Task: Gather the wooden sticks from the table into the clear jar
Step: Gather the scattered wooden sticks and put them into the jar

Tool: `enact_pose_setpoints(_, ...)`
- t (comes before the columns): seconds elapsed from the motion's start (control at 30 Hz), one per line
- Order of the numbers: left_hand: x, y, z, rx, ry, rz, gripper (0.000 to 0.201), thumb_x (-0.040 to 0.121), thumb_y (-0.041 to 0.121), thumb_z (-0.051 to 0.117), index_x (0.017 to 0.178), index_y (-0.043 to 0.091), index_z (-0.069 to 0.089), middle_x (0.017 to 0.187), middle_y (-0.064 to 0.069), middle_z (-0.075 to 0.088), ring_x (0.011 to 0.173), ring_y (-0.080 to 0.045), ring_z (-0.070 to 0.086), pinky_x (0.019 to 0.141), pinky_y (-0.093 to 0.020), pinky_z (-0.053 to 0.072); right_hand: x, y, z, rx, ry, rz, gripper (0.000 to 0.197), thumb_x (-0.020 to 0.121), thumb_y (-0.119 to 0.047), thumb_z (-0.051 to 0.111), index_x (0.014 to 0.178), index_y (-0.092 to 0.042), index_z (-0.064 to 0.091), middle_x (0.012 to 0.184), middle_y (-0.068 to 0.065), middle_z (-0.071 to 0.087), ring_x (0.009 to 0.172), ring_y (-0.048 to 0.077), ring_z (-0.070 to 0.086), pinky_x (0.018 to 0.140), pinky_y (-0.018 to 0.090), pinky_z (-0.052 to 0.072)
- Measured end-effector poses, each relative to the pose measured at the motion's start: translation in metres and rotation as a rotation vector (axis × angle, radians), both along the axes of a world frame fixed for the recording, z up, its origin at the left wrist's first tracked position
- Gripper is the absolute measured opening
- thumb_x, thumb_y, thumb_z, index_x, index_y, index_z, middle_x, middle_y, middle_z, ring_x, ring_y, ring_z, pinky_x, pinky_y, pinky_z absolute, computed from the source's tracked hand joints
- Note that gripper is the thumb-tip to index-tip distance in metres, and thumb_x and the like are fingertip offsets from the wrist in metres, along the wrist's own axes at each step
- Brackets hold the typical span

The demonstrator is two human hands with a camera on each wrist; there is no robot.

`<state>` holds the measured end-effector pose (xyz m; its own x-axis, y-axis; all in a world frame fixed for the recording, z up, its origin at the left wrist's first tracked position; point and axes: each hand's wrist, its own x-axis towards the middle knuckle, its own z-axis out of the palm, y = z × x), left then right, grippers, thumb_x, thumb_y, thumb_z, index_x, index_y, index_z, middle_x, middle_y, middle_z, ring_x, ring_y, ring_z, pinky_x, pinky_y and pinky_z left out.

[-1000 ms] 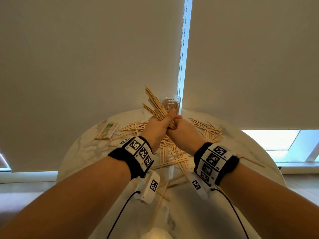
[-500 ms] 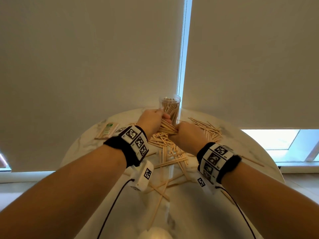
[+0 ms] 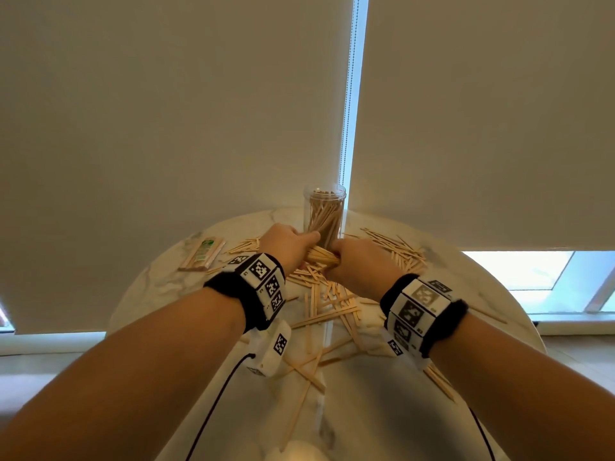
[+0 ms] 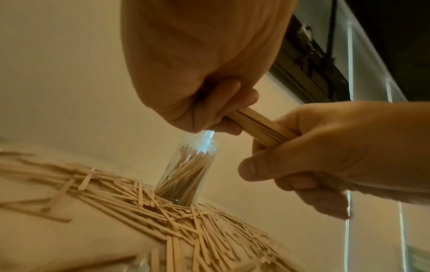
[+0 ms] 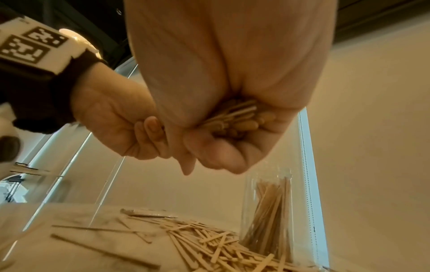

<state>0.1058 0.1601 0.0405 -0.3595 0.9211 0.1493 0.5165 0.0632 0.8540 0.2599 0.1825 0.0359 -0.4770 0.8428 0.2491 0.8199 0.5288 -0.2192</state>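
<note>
A clear jar (image 3: 324,218) (image 4: 186,173) (image 5: 267,211) stands upright at the far side of the round marble table (image 3: 159,287), partly filled with wooden sticks. Just in front of it, both hands grip one bundle of sticks (image 3: 322,256) (image 4: 260,127) (image 5: 232,116) lying roughly level between them. My left hand (image 3: 288,245) (image 4: 218,114) holds its left end, my right hand (image 3: 357,257) (image 5: 216,139) its right end. Loose sticks (image 3: 332,304) (image 4: 163,211) (image 5: 209,244) lie scattered below and around the hands.
A flat wrapped packet of sticks (image 3: 201,255) lies at the table's far left. More sticks (image 3: 397,249) fan out right of the jar, others (image 3: 439,382) near the right wrist. Window blinds hang right behind the table's back edge.
The bundle, raised and tilted upright a second ago, has come down to a level position in front of the jar. Both hands moved forward and lower with it.
</note>
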Motion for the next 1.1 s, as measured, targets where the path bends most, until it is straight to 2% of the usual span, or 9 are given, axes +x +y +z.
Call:
enact_pose_setpoints(0.1, -0.003, 0.004, -0.001, 0.029, -0.128, 0.062, 0.035, 0.085, 0.042, 0.068, 0.07, 0.011, 0.061, 0.048, 0.0, 0.061, 0.05, -0.018, 0.057, 0.062, -0.035, 0.051, 0.002, 0.001, 0.0, 0.166, 0.026, -0.016, 0.016, 0.092, -0.039, 0.061, 0.097, -0.025, 0.066, 0.074, -0.008, 0.062, 0.066, 0.009, 0.058, 0.053, 0.019, 0.038)
enact_pose_setpoints(0.27, 0.004, 0.003, 0.005, -0.077, -0.348, -0.047, 0.029, 0.099, 0.033, 0.055, 0.083, 0.01, 0.061, 0.067, -0.005, 0.06, 0.054, -0.015, 0.056, 0.05, -0.027, 0.045, -0.001, 0.004, -0.002, 0.179, -0.057, -0.048, 0.027, 0.093, -0.048, 0.055, 0.091, -0.024, 0.067, 0.07, -0.007, 0.062, 0.063, 0.012, 0.059, 0.06, 0.026, 0.051)
enact_pose_setpoints(0.47, -0.003, 0.004, 0.019, 0.013, -0.514, 0.048, 0.039, 0.101, 0.047, 0.043, 0.094, 0.016, 0.065, 0.108, -0.007, 0.067, 0.101, -0.025, 0.064, 0.096, -0.045, 0.052, 0.004, 0.007, -0.003, 0.099, -0.048, -0.05, 0.029, 0.096, -0.047, 0.052, 0.09, -0.024, 0.069, 0.064, -0.007, 0.059, 0.057, 0.008, 0.056, 0.051, 0.022, 0.042)
enact_pose_setpoints(0.6, 0.006, -0.006, 0.022, -0.035, -0.765, -0.124, 0.051, 0.106, 0.041, 0.038, 0.108, 0.0, 0.067, 0.101, -0.018, 0.075, 0.097, -0.031, 0.073, 0.08, -0.035, 0.061, 0.0, 0.003, 0.0, 0.07, -0.024, -0.044, 0.026, 0.094, -0.043, 0.055, 0.089, -0.022, 0.07, 0.069, -0.005, 0.063, 0.063, 0.012, 0.061, 0.057, 0.024, 0.047)
enact_pose_setpoints(0.7, 0.01, -0.01, 0.026, -0.046, -0.744, -0.2, 0.049, 0.107, 0.038, 0.034, 0.112, 0.0, 0.065, 0.101, -0.018, 0.075, 0.097, -0.032, 0.073, 0.072, -0.034, 0.061, 0.001, 0.001, -0.003, 0.044, -0.011, -0.038, 0.025, 0.094, -0.042, 0.055, 0.094, -0.021, 0.069, 0.073, -0.003, 0.066, 0.068, 0.013, 0.063, 0.061, 0.024, 0.052)
enact_pose_setpoints(0.87, 0.0, 0.002, 0.03, 0.116, -0.655, 0.009, 0.036, 0.104, 0.036, 0.044, 0.128, 0.01, 0.052, 0.107, -0.005, 0.071, 0.099, -0.021, 0.069, 0.095, -0.045, 0.054, 0.004, -0.004, 0.001, 0.003, 0.008, -0.003, 0.03, 0.097, -0.041, 0.052, 0.092, -0.018, 0.071, 0.074, 0.0, 0.067, 0.067, 0.014, 0.064, 0.053, 0.02, 0.045)
enact_pose_setpoints(0.97, 0.0, -0.006, 0.031, -0.075, -0.784, -0.161, 0.049, 0.105, 0.043, 0.037, 0.121, 0.003, 0.06, 0.103, -0.012, 0.076, 0.102, -0.029, 0.071, 0.098, -0.045, 0.052, 0.001, -0.007, 0.006, 0.02, 0.005, 0.022, 0.031, 0.098, -0.043, 0.051, 0.093, -0.019, 0.07, 0.076, -0.001, 0.067, 0.068, 0.014, 0.064, 0.057, 0.022, 0.05)
enact_pose_setpoints(1.03, 0.004, -0.012, 0.028, -0.17, -0.737, -0.259, 0.059, 0.105, 0.048, 0.033, 0.113, 0.001, 0.068, 0.103, -0.015, 0.076, 0.103, -0.031, 0.071, 0.099, -0.045, 0.052, 0.0, -0.005, 0.007, 0.044, -0.049, 0.006, 0.028, 0.097, -0.042, 0.051, 0.096, -0.02, 0.068, 0.079, -0.004, 0.066, 0.072, 0.013, 0.064, 0.065, 0.026, 0.054)
enact_pose_setpoints(1.1, 0.007, -0.012, 0.025, -0.172, -0.666, -0.231, 0.066, 0.102, 0.056, 0.034, 0.105, 0.003, 0.073, 0.097, -0.013, 0.077, 0.097, -0.029, 0.073, 0.091, -0.044, 0.057, 0.003, -0.001, 0.007, 0.011, -0.062, -0.059, 0.026, 0.094, -0.042, 0.053, 0.09, -0.02, 0.065, 0.074, -0.004, 0.062, 0.067, 0.012, 0.06, 0.06, 0.025, 0.05)
